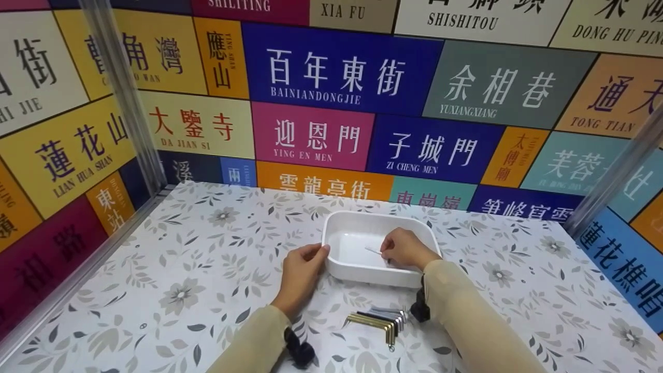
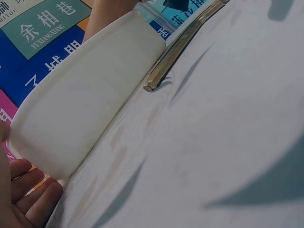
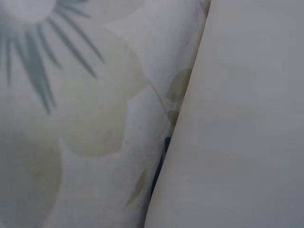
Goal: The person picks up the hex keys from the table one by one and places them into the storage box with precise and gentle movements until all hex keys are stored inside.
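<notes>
A white rectangular tub [image 1: 378,276] with rounded corners stands on the floral-patterned tabletop. My left hand [image 1: 304,274] holds it at its left end, fingertips at the rim. In the left wrist view, the curled fingers [image 2: 35,190] lie against the tub's lower corner. Reaching over the near rim, my right hand [image 1: 406,248] pinches a thin silver-white rod [image 1: 372,249] inside the tub; the rest of the rod is hidden by the fingers. In front of the tub lies a bunch of hex keys [image 1: 375,322], gold, black and silver. The right wrist view shows neither hand.
The tabletop [image 1: 207,290] has a grey leaf-and-flower print. Behind it rises a wall [image 1: 336,67] of coloured panels with Chinese place names. Clear posts [image 1: 129,103] stand at the table's back corners. Dark wrist devices [image 1: 300,352] are worn at both sleeves.
</notes>
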Tool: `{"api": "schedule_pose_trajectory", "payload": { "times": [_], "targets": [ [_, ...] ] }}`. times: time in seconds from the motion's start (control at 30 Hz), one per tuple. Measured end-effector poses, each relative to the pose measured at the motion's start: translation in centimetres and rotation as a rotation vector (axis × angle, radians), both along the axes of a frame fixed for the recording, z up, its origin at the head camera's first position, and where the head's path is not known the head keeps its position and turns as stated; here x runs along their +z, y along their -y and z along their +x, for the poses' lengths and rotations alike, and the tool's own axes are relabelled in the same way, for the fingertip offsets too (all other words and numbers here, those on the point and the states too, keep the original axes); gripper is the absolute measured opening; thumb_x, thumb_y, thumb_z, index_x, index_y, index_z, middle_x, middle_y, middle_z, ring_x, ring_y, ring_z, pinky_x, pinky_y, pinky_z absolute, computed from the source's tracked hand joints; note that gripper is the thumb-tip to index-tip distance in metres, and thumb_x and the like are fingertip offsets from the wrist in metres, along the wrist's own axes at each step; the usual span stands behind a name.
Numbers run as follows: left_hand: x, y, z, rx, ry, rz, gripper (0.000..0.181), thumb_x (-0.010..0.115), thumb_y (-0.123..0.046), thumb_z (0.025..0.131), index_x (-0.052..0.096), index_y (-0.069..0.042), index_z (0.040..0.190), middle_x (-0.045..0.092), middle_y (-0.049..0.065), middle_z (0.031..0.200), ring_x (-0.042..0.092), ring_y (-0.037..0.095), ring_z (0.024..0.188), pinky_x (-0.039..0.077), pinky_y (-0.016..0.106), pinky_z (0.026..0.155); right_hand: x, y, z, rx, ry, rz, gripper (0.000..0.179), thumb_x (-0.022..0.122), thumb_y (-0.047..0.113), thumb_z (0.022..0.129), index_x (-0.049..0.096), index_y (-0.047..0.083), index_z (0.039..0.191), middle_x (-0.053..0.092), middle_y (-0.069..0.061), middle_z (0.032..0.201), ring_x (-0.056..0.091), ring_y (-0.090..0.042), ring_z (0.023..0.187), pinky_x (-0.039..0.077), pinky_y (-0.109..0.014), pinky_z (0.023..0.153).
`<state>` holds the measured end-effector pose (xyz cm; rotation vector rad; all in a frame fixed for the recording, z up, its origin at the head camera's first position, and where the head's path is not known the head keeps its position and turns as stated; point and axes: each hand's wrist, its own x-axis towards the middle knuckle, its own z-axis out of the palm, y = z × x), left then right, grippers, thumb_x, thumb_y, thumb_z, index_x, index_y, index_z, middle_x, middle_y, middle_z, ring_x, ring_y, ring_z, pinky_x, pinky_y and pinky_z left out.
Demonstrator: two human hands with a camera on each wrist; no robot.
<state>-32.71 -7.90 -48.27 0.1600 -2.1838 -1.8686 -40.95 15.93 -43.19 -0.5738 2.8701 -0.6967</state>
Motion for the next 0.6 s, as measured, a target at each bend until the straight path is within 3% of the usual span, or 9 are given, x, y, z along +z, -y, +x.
{"api": "schedule_pose_trajectory", "payload": {
  "times": [0.3, 0.6],
  "targets": [
    [-0.1, 0.0, -0.1, 0.014, 0.004, -0.017, 0.039, 0.069, -0.033, 0.094, 0.073, -0.002, 0.117, 0.077, 0.012, 0.11, 0.072, 0.02, 0.105, 0.057, 0.035, 0.095, 0.6, -0.3, 0.4, 0.012, 0.027, 0.015, 0.006, 0.072, 0.006, 0.087, 0.074, 0.002, 0.085, 0.071, -0.005, 0.077, 0.056, -0.012, 0.071, 0.05, -0.028, 0.071],
    [0.0, 0.0, -0.2, 0.015, 0.023, -0.024, 0.039, 0.069, -0.034, 0.093, 0.074, -0.005, 0.118, 0.078, 0.008, 0.107, 0.071, 0.017, 0.099, 0.057, 0.033, 0.091, 1.9, -0.8, 1.0, 0.047, -0.013, 0.004, 0.011, 0.073, 0.012, 0.089, 0.075, 0.001, 0.091, 0.074, -0.009, 0.085, 0.059, -0.014, 0.074, 0.051, -0.032, 0.073]
  ]
}}
